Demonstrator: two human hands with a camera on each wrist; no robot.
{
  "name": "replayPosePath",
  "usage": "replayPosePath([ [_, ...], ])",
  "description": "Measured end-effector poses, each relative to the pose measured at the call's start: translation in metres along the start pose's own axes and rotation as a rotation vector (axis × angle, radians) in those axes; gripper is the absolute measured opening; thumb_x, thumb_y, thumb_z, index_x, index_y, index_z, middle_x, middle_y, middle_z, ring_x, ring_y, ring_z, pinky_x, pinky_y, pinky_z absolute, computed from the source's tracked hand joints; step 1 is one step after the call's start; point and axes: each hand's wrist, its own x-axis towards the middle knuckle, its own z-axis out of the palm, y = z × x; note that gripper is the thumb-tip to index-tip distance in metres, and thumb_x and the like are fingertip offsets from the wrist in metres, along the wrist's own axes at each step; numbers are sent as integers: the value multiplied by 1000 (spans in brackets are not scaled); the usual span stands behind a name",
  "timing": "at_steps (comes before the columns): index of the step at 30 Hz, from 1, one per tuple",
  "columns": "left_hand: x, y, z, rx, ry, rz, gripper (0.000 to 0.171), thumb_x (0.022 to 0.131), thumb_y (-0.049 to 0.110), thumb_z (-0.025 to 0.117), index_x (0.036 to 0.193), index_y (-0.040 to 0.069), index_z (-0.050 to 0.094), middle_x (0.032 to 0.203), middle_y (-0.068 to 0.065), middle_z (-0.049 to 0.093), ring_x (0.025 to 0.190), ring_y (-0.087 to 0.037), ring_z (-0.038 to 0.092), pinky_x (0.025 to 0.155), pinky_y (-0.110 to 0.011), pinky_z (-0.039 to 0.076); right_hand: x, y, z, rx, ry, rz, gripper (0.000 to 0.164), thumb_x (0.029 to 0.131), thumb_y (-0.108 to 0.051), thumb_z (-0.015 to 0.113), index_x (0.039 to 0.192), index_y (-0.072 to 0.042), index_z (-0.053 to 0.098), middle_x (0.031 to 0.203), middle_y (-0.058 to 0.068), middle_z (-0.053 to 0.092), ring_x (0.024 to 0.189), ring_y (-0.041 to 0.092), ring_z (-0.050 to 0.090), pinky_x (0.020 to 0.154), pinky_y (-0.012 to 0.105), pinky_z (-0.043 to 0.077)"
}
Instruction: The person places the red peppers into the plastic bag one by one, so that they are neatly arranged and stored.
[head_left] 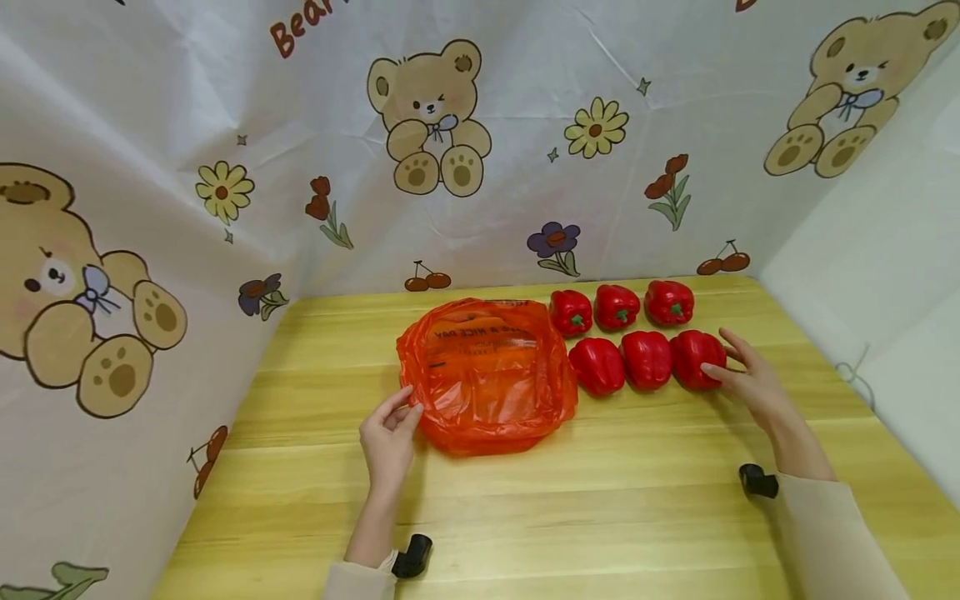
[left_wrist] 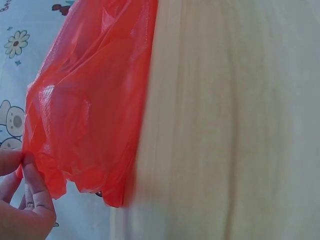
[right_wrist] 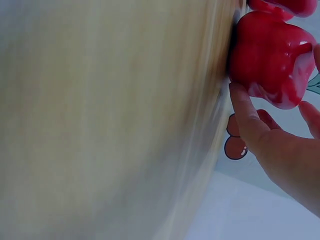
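Observation:
A crumpled red-orange plastic bag (head_left: 483,392) lies on the table with its mouth spread wide, printing visible through it. My left hand (head_left: 390,433) pinches the bag's left rim between thumb and fingers, as the left wrist view also shows. Right of the bag are red bell peppers in two rows. My right hand (head_left: 757,392) is at the rightmost front pepper (head_left: 698,360), thumb on its near face and fingers at its far right side. In the right wrist view, fingertips touch that pepper (right_wrist: 270,55); part of the grip is out of frame.
Three peppers with green stems (head_left: 617,307) form the back row; two more, including the middle front pepper (head_left: 647,360), sit beside the held one. The wood-grain table (head_left: 585,517) meets a bear-printed cloth (head_left: 495,225) behind and to the left.

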Motion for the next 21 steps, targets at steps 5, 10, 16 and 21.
replayPosePath([
  [5, -2, -1, 1, -26, 6, -19, 32, 85, -5, 71, 117, -2, 70, 108, -22, 66, 75, -2, 60, 62, -11, 49, 2, 1, 2, -17, -9, 26, 82, 99, -26, 57, 157, -6, 2, 153, 40, 8, 130, 54, 25, 75, 11, 50],
  [10, -2, -2, 2, -21, 13, -26, 32, 85, -4, 71, 116, -2, 70, 102, -20, 66, 75, -4, 58, 62, -11, 49, 2, 0, 4, -18, -3, 31, 84, 97, -24, 60, 157, -8, 3, 152, 38, 13, 123, 45, 35, 76, 16, 54],
  [16, -1, -3, 2, -38, 17, -33, 31, 84, -6, 71, 115, -3, 70, 99, -17, 66, 74, -3, 59, 64, -11, 51, 1, 0, 6, -33, 5, 26, 84, 97, -24, 61, 156, -5, 5, 151, 38, 17, 113, 30, 44, 75, 19, 55],
  [21, -3, -2, 2, -48, 17, -34, 31, 84, -6, 70, 115, -4, 70, 100, -18, 66, 74, -3, 60, 65, -11, 51, 1, 2, 7, -37, 26, 31, 85, 97, -28, 61, 157, -6, 5, 150, 38, 17, 115, 34, 43, 75, 18, 55],
])
